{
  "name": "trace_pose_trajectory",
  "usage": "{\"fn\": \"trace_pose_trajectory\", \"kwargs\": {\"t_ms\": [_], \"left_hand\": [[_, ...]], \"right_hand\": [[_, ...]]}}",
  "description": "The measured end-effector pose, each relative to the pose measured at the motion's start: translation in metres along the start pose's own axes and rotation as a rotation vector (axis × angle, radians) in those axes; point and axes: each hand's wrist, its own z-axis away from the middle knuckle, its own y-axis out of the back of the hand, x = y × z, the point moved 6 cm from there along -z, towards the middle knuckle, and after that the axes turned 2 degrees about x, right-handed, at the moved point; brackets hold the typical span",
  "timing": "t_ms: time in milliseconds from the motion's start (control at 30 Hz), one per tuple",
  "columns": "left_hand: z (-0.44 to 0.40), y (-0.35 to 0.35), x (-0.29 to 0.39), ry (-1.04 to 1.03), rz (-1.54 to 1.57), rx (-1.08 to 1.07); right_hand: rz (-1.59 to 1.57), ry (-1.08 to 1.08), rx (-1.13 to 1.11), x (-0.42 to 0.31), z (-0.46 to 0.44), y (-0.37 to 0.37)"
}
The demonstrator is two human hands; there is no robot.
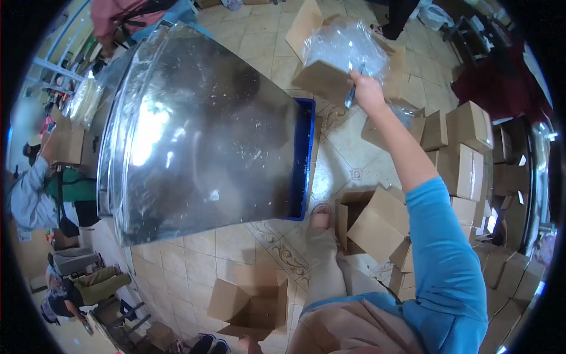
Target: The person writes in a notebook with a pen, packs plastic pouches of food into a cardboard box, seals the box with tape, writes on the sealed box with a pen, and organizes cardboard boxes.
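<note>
My right hand [368, 94] reaches forward at the upper right, closed round a thin blue-grey tool [351, 96]. Just beyond it stands an open cardboard box [324, 79] with clear plastic [342, 44] bulging from its top. At the bottom edge, my left hand [252, 345] shows only in part, beside the near edge of an open, empty-looking carton [256, 307]. Its fingers are too small and cut off to read.
A large shiny metal table [218, 130] fills the left centre, with a blue crate [303, 159] at its edge. Cartons [469, 171] are stacked at right; an open one [377, 224] lies by my feet. Several people, one a seated person [71, 295], are around.
</note>
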Motion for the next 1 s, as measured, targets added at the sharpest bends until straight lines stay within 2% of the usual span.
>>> {"fn": "trace_pose_trajectory", "kwargs": {"t_ms": [200,267,300,333,367,400,467,500,533,567,600,633,667,800,867,900,967,1000], "left_hand": [[-0.027,0.011,0.087,0.033,-0.082,-0.049],[-0.038,0.027,0.097,0.022,-0.173,-0.073],[-0.043,0.032,0.104,0.014,-0.21,-0.084],[-0.043,0.038,0.112,0.007,-0.241,-0.096],[-0.046,0.042,0.118,0.003,-0.267,-0.104],[-0.049,0.046,0.121,-0.001,-0.298,-0.114],[-0.055,0.076,0.104,0.005,-0.395,-0.12],[-0.056,0.096,0.09,0.014,-0.451,-0.123],[-0.056,0.106,0.082,0.019,-0.487,-0.125],[-0.055,0.106,0.079,0.021,-0.506,-0.129],[-0.056,0.114,0.073,0.023,-0.531,-0.126],[-0.056,0.117,0.07,0.024,-0.546,-0.122],[-0.056,0.117,0.068,0.022,-0.557,-0.117],[-0.049,0.102,0.047,0.018,-0.563,-0.095],[-0.045,0.094,0.041,0.014,-0.544,-0.069],[-0.04,0.094,0.039,0.017,-0.537,-0.051],[-0.028,0.097,0.02,0.03,-0.517,-0.021],[-0.026,0.097,0.013,0.034,-0.499,-0.001]], "right_hand": [[0.123,0.111,0.026,0.004,-0.128,-0.116],[0.33,0.203,0.363,-0.008,-0.129,-0.132],[0.238,0.127,0.294,0.001,-0.127,-0.159],[0.139,-0.007,0.051,0.0,-0.108,-0.166],[-0.015,-0.023,0.127,0.007,-0.074,-0.168],[-0.16,-0.205,0.114,0.021,-0.03,-0.169],[0.007,-0.245,-0.05,0.06,0.069,-0.171],[-0.035,-0.428,-0.182,0.087,0.12,-0.158],[0.049,-0.425,-0.156,0.114,0.166,-0.131],[0.091,-0.484,-0.233,0.15,0.209,-0.106],[0.053,-0.798,-0.41,0.17,0.237,-0.066],[0.01,-0.903,-0.234,0.212,0.294,-0.045],[0.088,-0.99,-0.235,0.224,0.322,-0.013],[-0.002,-0.916,-0.195,0.232,0.404,0.026],[-0.032,-0.85,-0.713,0.215,0.418,0.006],[-0.047,-0.855,-0.71,0.214,0.421,-0.003],[-0.007,-0.574,-0.784,0.203,0.412,-0.027],[-0.023,-0.57,-0.773,0.192,0.395,-0.022]]}}
